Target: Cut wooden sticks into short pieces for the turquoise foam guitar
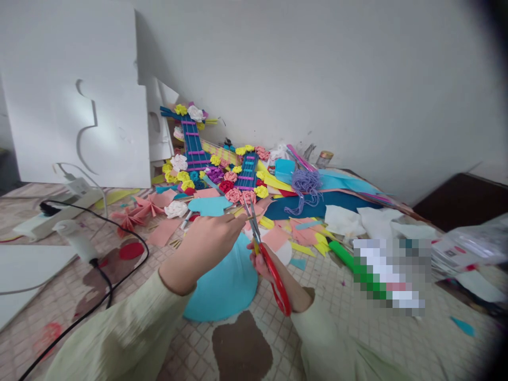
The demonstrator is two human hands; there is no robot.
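My right hand (264, 260) is closed around red-handled scissors (277, 283), whose blades point up and away from me. The blades look slightly apart. Close to them, my left hand (212, 244) is held in a pinch, its fingertips beside the blades. Whatever sits between those fingertips is too small to make out. Beneath both hands lies a round piece of turquoise paper (226, 296) on the tiled-pattern tabletop. Just beyond the left hand is a cut turquoise paper shape (209, 205).
Guitar-shaped decorations (194, 140) with paper flowers lean at the back. Purple yarn (305, 182), paper scraps (278, 236) and white tissues (344, 221) lie around. At left are a glue gun (75, 241), its black cable, a power strip (39, 222) and a white foam board (107, 106).
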